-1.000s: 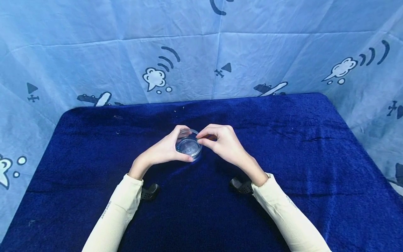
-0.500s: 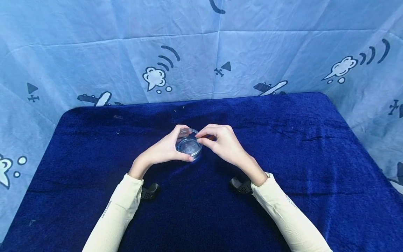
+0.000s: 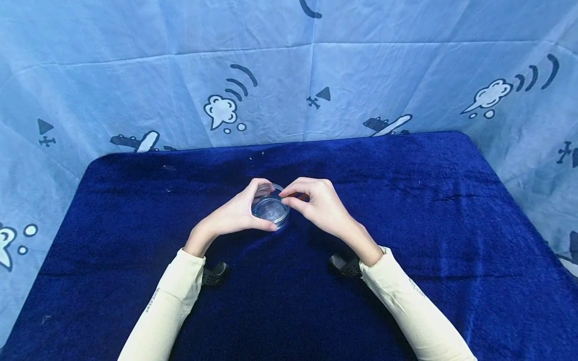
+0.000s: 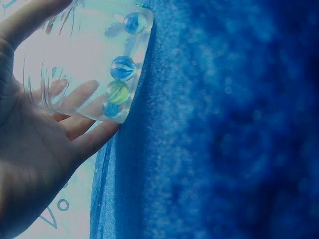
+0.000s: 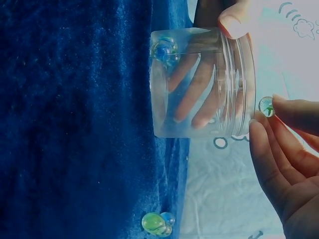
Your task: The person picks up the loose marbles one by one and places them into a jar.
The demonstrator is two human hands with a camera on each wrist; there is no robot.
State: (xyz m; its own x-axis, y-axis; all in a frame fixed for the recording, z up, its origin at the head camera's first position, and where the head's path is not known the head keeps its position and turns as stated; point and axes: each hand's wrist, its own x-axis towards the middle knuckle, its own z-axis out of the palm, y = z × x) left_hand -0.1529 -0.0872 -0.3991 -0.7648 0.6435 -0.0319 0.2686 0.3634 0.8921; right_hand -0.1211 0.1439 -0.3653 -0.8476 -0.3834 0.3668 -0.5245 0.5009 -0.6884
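Observation:
A clear plastic jar (image 3: 272,213) without a lid stands upright on the blue cloth. My left hand (image 3: 237,210) grips it from the left, thumb on the near side and fingers round the far side. Several glass marbles (image 4: 123,68), blue and yellow-green, lie at the bottom of the jar in the left wrist view. At the jar's mouth, my right hand (image 3: 318,200) pinches a clear marble (image 5: 266,106) with a green swirl between its fingertips. That marble is just outside the rim in the right wrist view; in the head view the fingers hide it.
Loose marbles (image 5: 153,223), yellow-green and blue, lie on the cloth beside the jar in the right wrist view. The dark blue cloth (image 3: 406,210) covers the table. A light blue printed curtain (image 3: 271,70) hangs behind its far edge.

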